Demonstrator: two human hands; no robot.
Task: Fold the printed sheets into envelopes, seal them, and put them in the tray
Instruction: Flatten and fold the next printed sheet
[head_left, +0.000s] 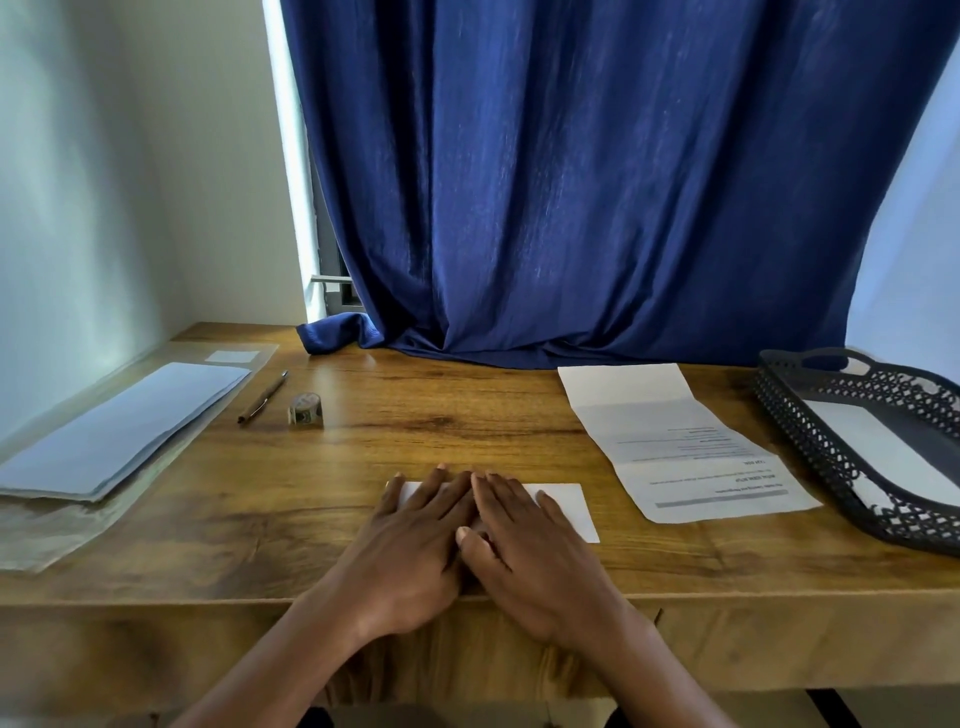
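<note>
Both palms down flat: left hand and right hand side by side, fingers straight, nothing gripped, pressing a folded white sheet against the wooden desk near its front edge. Likely done to sharpen the crease and keep the paper from springing open; hard to tell whether this is folded paper or an envelope already filled.

To the right, lying apart from the hands: 1 printed sheet, 2 creases dividing it into 3 panels, text facing away, probably parked within reach for the next fold. Further right, a black lattice tray with white paper already inside, set close so finished pieces travel little.

To the left, a stack of pale envelopes or sheets on plastic sleeves, with a pen and a small roll of sticker tape beside it, apparently kept ready for sealing, not yet touched.
</note>
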